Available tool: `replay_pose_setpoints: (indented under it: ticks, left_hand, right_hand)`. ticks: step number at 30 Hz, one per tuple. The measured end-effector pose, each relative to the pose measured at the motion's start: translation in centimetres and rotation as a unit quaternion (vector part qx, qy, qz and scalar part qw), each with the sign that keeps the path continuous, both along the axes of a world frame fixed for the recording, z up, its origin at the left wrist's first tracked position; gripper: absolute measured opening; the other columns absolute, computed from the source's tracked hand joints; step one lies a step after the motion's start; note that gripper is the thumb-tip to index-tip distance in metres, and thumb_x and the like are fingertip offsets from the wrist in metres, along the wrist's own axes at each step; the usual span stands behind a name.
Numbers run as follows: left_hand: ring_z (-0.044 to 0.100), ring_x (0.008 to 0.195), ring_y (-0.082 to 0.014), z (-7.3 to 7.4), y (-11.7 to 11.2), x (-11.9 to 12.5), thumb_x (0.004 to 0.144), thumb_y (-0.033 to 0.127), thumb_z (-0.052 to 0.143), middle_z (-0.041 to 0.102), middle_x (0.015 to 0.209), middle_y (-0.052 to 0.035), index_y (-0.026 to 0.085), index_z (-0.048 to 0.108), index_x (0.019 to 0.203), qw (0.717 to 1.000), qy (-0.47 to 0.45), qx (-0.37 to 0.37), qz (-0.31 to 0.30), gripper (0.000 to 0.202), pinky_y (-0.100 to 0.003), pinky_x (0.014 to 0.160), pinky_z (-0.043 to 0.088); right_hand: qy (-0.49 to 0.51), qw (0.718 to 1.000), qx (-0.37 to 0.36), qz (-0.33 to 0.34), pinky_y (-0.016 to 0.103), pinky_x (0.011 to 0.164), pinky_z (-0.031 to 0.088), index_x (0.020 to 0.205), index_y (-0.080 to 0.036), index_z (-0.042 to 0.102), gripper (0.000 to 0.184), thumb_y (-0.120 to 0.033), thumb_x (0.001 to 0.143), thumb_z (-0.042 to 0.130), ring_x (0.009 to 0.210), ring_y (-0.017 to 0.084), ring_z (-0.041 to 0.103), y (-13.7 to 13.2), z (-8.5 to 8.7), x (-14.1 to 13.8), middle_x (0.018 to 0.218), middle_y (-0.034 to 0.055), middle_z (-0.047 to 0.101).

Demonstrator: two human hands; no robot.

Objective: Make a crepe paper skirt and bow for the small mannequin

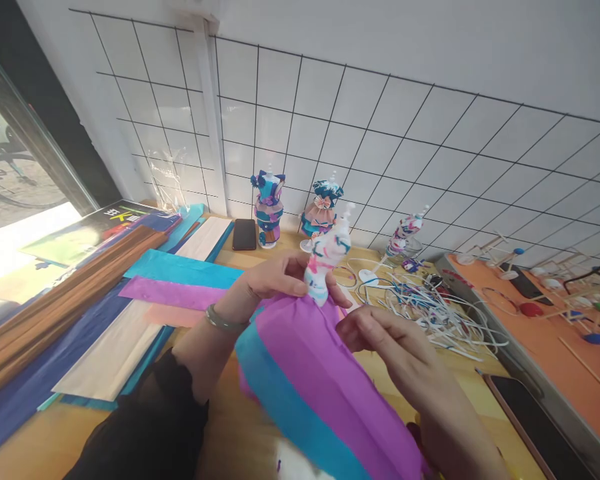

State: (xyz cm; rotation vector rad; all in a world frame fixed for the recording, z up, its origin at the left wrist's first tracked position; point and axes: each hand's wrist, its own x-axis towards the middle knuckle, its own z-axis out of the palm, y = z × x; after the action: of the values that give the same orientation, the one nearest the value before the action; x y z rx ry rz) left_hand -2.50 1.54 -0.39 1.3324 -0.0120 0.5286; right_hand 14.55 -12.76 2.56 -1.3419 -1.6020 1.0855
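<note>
My left hand [275,277] is closed round a small white mannequin doll [325,257] with pink and blue patterns, holding it upright by the waist. Purple crepe paper [320,367] layered over blue crepe paper [285,400] hangs from the doll's waist towards me like a skirt. My right hand [385,340] pinches the purple paper's top edge just right of the doll. A bracelet sits on my left wrist, and a dark sleeve covers the forearm.
Sheets of blue, purple, pink and white paper [145,307] lie at left beside brown strips [55,307]. Two dressed dolls [269,207] and a black phone [245,234] stand by the grid wall. A pile of white strips [425,300], an orange tray [555,333], another phone [535,413].
</note>
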Motion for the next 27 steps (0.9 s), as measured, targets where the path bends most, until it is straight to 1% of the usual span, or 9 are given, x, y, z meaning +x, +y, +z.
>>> replay_pose_setpoints:
  ticks: [3, 7, 11, 14, 17, 20, 22, 24, 27]
  left_hand:
    - [0.062, 0.083, -0.022, -0.1, 0.3, 0.4, 0.057, 0.039, 0.076, 0.067, 0.089, -0.0098, 0.012, 0.063, 0.09, 0.997, 0.05, 0.049, 0.033, 0.045, -0.032, 0.075, 0.047]
    - [0.059, 0.073, -0.0152, -0.1, 0.4, 0.6, 0.062, 0.033, 0.073, 0.063, 0.082, -0.0042, 0.013, 0.061, 0.088, 0.988, 0.098, 0.11, 0.038, 0.035, -0.027, 0.067, 0.046]
    - [0.056, 0.07, -0.014, 0.6, 0.1, 0.6, 0.061, 0.032, 0.073, 0.056, 0.069, 0.0009, 0.013, 0.059, 0.077, 0.976, 0.128, 0.159, 0.08, 0.029, -0.026, 0.065, 0.043]
    - [0.053, 0.069, -0.0132, 1.0, -0.1, 0.5, 0.061, 0.034, 0.073, 0.051, 0.064, 0.0029, 0.013, 0.057, 0.073, 0.969, 0.135, 0.181, 0.1, 0.029, -0.026, 0.066, 0.042]
    - [0.052, 0.068, -0.0122, 1.1, -0.2, 0.5, 0.061, 0.035, 0.073, 0.05, 0.064, 0.0034, 0.013, 0.058, 0.073, 0.967, 0.136, 0.188, 0.109, 0.029, -0.026, 0.067, 0.042]
    - [0.053, 0.07, -0.0123, 1.0, -0.2, 0.6, 0.06, 0.034, 0.074, 0.053, 0.067, 0.0029, 0.013, 0.059, 0.077, 0.967, 0.14, 0.184, 0.11, 0.03, -0.026, 0.07, 0.042]
    - [0.055, 0.075, -0.0135, 1.0, -0.1, 0.6, 0.06, 0.033, 0.074, 0.057, 0.073, 0.0012, 0.014, 0.061, 0.081, 0.97, 0.136, 0.173, 0.099, 0.032, -0.027, 0.074, 0.043]
    - [0.056, 0.082, -0.015, 0.9, -0.1, 0.7, 0.062, 0.031, 0.073, 0.061, 0.082, -0.0011, 0.014, 0.062, 0.087, 0.977, 0.122, 0.159, 0.078, 0.032, -0.029, 0.078, 0.043]
    - [0.057, 0.089, -0.0164, 0.8, -0.1, 0.9, 0.066, 0.029, 0.071, 0.062, 0.093, -0.0033, 0.016, 0.062, 0.094, 0.981, 0.106, 0.152, 0.056, 0.032, -0.03, 0.083, 0.042]
  right_hand:
    - [-0.025, 1.0, -0.004, 0.008, 0.026, 0.066, 0.045, 0.078, -0.02, 0.061, 0.034, -0.047, 0.087, 0.043, 0.074, 0.016, 0.055, 0.1, -0.1, 0.7, 0.079, 0.0043, 0.06]
    - [-0.038, 0.999, -0.027, 0.002, 0.024, 0.058, 0.043, 0.083, -0.021, 0.059, 0.026, -0.047, 0.082, 0.054, 0.067, 0.014, 0.052, 0.2, -0.5, 0.6, 0.073, 0.0012, 0.058]
    - [-0.037, 0.998, -0.046, -0.011, 0.023, 0.053, 0.038, 0.085, -0.021, 0.058, 0.025, -0.046, 0.082, 0.055, 0.06, 0.011, 0.047, 0.4, -0.9, 0.4, 0.067, -0.0017, 0.053]
    - [-0.061, 0.997, -0.033, -0.021, 0.023, 0.051, 0.035, 0.088, -0.02, 0.059, 0.027, -0.046, 0.083, 0.053, 0.057, 0.011, 0.043, 0.7, -1.1, 0.6, 0.062, -0.0027, 0.047]
    - [-0.092, 0.995, -0.012, -0.032, 0.023, 0.05, 0.034, 0.085, -0.018, 0.059, 0.029, -0.045, 0.085, 0.049, 0.057, 0.011, 0.042, 1.1, -1.2, 0.7, 0.062, -0.0017, 0.047]
    - [-0.143, 0.988, 0.027, -0.044, 0.024, 0.052, 0.035, 0.077, -0.018, 0.058, 0.031, -0.043, 0.088, 0.044, 0.061, 0.012, 0.043, 1.3, -1.2, 0.7, 0.066, 0.0005, 0.051]
    - [-0.175, 0.982, 0.046, -0.048, 0.024, 0.053, 0.035, 0.074, -0.018, 0.056, 0.032, -0.043, 0.089, 0.041, 0.062, 0.013, 0.043, 1.4, -1.1, 0.7, 0.066, 0.0005, 0.05]
    - [-0.193, 0.978, 0.054, -0.054, 0.024, 0.053, 0.034, 0.072, -0.019, 0.053, 0.034, -0.044, 0.09, 0.039, 0.061, 0.013, 0.042, 1.3, -1.0, 0.6, 0.063, -0.0003, 0.047]
    - [-0.191, 0.978, 0.053, -0.058, 0.024, 0.054, 0.035, 0.071, -0.019, 0.052, 0.035, -0.046, 0.09, 0.038, 0.061, 0.013, 0.043, 1.2, -1.0, 0.4, 0.063, -0.0009, 0.046]
